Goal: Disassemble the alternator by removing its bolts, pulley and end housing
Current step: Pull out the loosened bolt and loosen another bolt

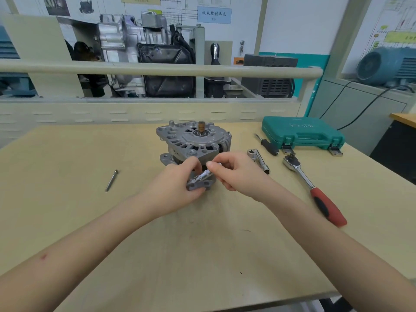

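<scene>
The alternator (193,143) stands on the worktop (67,210) with its shaft pointing up, just beyond both hands, and a small silver socket tool (203,176) slants across its near lower lug. The left hand (177,188) grips that lug from the near-left while the right hand (234,172) pinches the tool's upper end. The tool's long axis runs up and to the right, so I'd judge the right hand does the turning.
</scene>
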### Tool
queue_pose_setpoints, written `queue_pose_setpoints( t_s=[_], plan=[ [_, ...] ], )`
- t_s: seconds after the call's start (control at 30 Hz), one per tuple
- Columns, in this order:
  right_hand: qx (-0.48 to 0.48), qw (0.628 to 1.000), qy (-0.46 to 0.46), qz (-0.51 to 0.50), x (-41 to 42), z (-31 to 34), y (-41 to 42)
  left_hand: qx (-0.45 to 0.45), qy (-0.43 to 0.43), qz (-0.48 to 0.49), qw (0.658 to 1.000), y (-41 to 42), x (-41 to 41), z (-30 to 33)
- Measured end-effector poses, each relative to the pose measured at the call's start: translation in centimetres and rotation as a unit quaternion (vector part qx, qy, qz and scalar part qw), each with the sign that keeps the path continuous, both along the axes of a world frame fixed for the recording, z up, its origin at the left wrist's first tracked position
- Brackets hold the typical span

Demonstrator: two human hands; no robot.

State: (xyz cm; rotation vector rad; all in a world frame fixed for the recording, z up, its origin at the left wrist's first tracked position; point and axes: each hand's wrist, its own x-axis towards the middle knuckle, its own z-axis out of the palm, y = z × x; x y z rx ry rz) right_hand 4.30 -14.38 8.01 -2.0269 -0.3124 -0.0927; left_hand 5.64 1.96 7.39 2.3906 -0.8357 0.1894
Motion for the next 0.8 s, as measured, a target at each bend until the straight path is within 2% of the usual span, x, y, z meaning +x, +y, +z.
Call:
queue_pose_setpoints(
  t_s=[0.07,0.23,0.37,0.53,0.63,0.73,0.8],
  plan=[
    [0.010,1.000,-0.002,-0.009,0.1,-0.1,0.3,-0.013,-0.003,0.003,1.000,0.0,0.1,0.1],
    [0.109,0.993,0.030,-0.023,0.2,-1.0,1.3,-0.028,0.001,0.003,1.000,0.0,0.1,0.1],
    [0.149,0.988,0.014,-0.041,0.0,-1.7,2.4,-0.034,-0.008,0.008,0.999,0.1,0.2,0.0],
    [0.136,0.989,0.009,-0.049,-0.3,-1.7,3.0,-0.044,0.000,0.011,0.999,-0.1,0.2,-0.2],
    [0.158,0.987,0.020,-0.014,-0.4,-0.6,2.6,-0.074,0.011,0.001,0.997,-0.1,0.0,0.0],
    [0.234,0.972,0.013,0.019,-0.8,-0.4,2.2,-0.162,0.102,0.004,0.981,0.6,0.0,0.7],
    [0.190,0.981,-0.028,0.008,-1.6,-1.3,2.4,-0.301,0.203,0.032,0.931,1.0,0.1,1.7]
  ],
)
